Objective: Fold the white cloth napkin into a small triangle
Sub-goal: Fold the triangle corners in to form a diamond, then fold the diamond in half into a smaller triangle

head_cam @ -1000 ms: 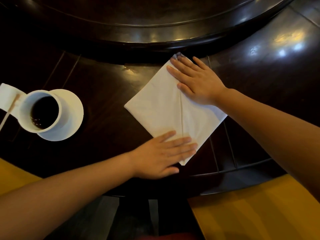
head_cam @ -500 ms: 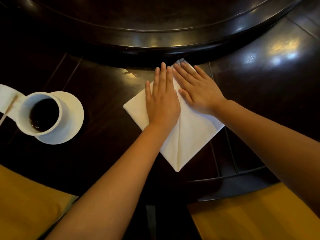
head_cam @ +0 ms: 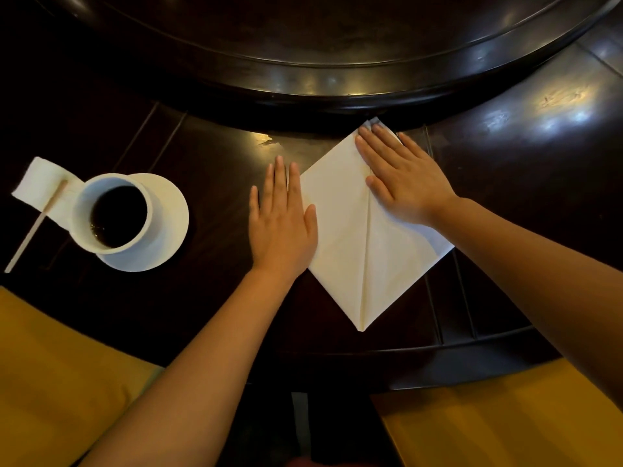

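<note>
The white cloth napkin [head_cam: 350, 251] lies flat on the dark table as a diamond, one corner pointing toward me, with a straight seam down its middle where two flaps meet. My left hand [head_cam: 281, 220] lies flat, palm down, over the napkin's left corner and partly on the bare table. My right hand [head_cam: 403, 178] presses flat on the upper right flap, its fingertips at the far corner. Neither hand grips the cloth.
A white cup of dark drink [head_cam: 113, 217] stands on a saucer [head_cam: 168, 217] at the left, with a wooden stirrer [head_cam: 35, 229] on a paper napkin [head_cam: 40, 183] beside it. A raised round turntable [head_cam: 337, 85] borders the far side. Yellow cushions [head_cam: 499, 412] lie below the table edge.
My left hand slid from the napkin's near corner up to its middle, then out left to the left corner. My right hand has stayed on the upper right flap.
</note>
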The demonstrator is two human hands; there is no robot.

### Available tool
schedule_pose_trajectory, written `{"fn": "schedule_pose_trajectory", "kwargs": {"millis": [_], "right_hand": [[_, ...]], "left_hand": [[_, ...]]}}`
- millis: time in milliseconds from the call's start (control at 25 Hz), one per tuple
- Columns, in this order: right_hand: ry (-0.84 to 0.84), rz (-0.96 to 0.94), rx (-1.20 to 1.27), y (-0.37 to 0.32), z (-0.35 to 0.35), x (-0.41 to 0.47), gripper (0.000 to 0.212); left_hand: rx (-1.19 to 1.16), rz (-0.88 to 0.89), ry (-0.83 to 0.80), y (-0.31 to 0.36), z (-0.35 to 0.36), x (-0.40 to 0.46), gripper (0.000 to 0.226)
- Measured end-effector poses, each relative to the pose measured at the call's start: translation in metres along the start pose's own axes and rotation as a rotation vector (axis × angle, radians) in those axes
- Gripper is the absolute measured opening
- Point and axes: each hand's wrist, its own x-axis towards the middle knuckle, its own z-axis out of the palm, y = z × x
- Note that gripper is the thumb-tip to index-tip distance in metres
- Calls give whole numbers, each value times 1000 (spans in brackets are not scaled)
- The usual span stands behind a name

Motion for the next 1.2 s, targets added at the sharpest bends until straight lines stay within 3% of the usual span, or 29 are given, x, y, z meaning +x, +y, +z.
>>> {"fn": "schedule_pose_trajectory", "kwargs": {"millis": [440, 560, 680, 880, 1200], "right_hand": [[1, 27, 66, -3, -7, -1, 62], [241, 258, 189, -8, -16, -12, 64], [401, 475, 181, -6, -24, -26, 44], [156, 604, 246, 0, -35, -32, 32], [7, 657, 381, 2, -40, -24, 22]], "left_hand": [[79, 15, -174, -13, -16, -18, 69], [-47, 58, -105, -7, -31, 1, 62], [-146, 91, -19, 11, -44, 27, 48], [-142, 12, -80, 32, -54, 56, 31], [-136, -18, -227, 38, -65, 69, 24]]}}
